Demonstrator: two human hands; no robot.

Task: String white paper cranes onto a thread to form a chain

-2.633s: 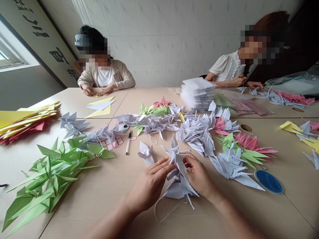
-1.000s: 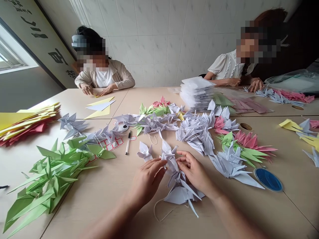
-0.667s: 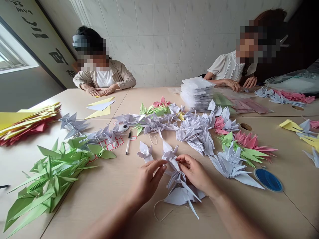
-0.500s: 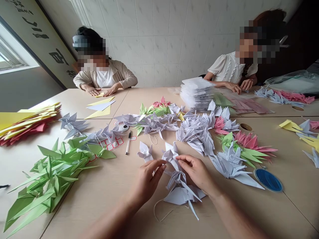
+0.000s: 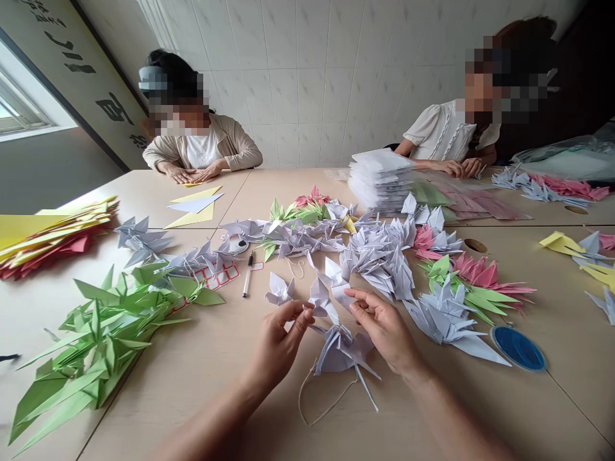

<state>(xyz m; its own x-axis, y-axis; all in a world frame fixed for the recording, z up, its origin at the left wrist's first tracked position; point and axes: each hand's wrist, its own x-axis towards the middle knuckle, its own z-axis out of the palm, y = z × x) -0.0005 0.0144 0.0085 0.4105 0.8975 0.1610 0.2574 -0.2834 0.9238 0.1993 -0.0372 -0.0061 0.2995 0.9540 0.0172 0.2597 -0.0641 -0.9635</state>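
Just beyond the left hand [image 5: 278, 342] sits a small folded crane [image 5: 280, 289], and past the right hand [image 5: 382, 333] a heap of lilac paper cranes [image 5: 379, 266]. The strung lilac crane [image 5: 341, 349] lies between both hands, pinched near its top by the left fingertips [image 5: 303, 314]; the right hand is half curled, its hold unclear — bare tabletop [image 5: 192, 390] lies nearer.

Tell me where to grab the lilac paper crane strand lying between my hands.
Grip the twine loop below the lilac paper crane strand, coming from your side of the table. The loop lies free on the tabletop, away from the folded wings, so a pinch there should spare the creases.
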